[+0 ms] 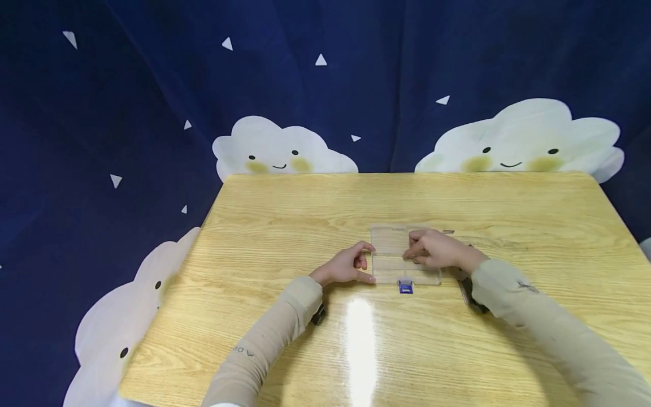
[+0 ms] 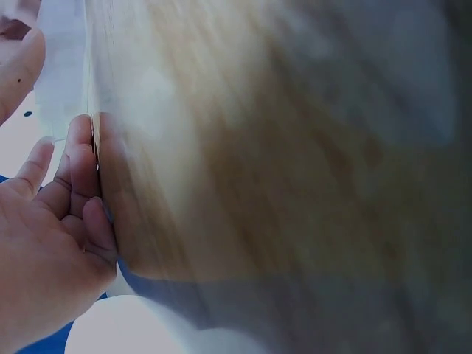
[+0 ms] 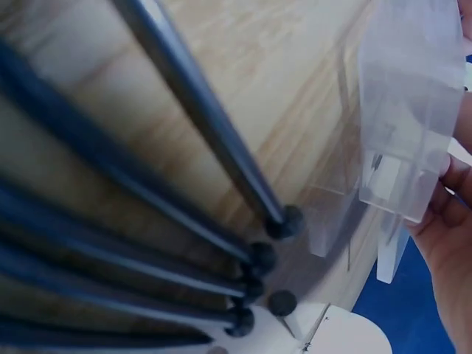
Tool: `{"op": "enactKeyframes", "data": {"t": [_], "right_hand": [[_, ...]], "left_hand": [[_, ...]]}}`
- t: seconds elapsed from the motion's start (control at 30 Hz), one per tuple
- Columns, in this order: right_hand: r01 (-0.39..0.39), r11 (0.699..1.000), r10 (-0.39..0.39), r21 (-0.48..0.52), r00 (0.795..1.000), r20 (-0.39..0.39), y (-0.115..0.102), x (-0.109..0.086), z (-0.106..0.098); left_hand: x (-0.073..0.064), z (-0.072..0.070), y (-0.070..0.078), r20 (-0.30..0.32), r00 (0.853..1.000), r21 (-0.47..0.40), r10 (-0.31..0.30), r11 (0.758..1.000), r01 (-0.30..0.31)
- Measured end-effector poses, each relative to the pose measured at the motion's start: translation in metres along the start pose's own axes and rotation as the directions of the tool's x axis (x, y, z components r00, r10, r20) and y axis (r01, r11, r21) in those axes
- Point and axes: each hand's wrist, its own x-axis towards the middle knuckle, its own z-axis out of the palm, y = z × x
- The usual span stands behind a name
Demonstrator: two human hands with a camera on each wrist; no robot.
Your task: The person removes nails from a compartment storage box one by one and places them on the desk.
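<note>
A clear plastic box [image 1: 386, 278] with a blue latch [image 1: 405, 286] lies with its lid [image 1: 389, 240] laid back. My left hand [image 1: 348, 264] holds the box's left side, thumb at the front corner and forefinger farther back. In the left wrist view, the other fingers of the left hand [image 2: 55, 214] are bent near the table. Over the middle of the box is my right hand [image 1: 434, 249], fingers bent and tips low. Whether they pinch anything is hidden. The right wrist view shows clear plastic [image 3: 409, 110] beside the right hand's fingers [image 3: 451, 195].
Several dark rods with rounded ends [image 3: 206, 110] lie close to the right wrist camera. Thin dark pieces [image 1: 448, 231] rest on the wooden table [image 1: 285, 209] by the lid's right corner. A blue curtain [image 1: 285, 73] with white clouds hangs behind.
</note>
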Motion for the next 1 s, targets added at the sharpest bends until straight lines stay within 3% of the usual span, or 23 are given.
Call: {"op": "enactKeyframes", "data": {"t": [0.13,0.23,0.37,0.5,0.63,0.8,1.0], "right_hand": [[-0.006,0.998,0.008,-0.068,1.0,0.018,-0.002,-0.002,0.0],[-0.015,0.998,0.017,-0.054,1.0,0.026,-0.003,-0.003,0.0],[-0.043,0.997,0.041,0.063,0.999,0.031,-0.003,-0.003,0.0],[-0.081,0.976,0.069,0.204,0.996,0.062,0.003,-0.002,0.001],[-0.096,0.957,0.071,0.274,0.993,0.1,0.01,0.001,0.002],[-0.025,0.98,0.002,0.196,0.993,0.117,0.014,0.006,0.003],[0.049,0.997,-0.06,0.067,0.985,0.163,0.009,0.014,0.002]], "left_hand": [[0.0,0.001,0.0,-0.001,1.0,-0.011,0.007,1.0,-0.007],[0.0,0.001,0.0,0.007,1.0,-0.002,0.008,1.0,-0.008],[0.001,0.001,-0.001,0.01,1.0,0.012,0.01,1.0,-0.01],[0.001,0.001,-0.001,0.01,1.0,0.015,0.013,1.0,-0.013],[0.0,0.001,0.0,0.007,1.0,0.012,0.01,1.0,-0.01],[0.001,0.001,-0.002,0.012,1.0,0.017,0.007,1.0,-0.008],[0.013,0.008,-0.03,-0.01,1.0,0.044,0.017,0.999,-0.016]]}}
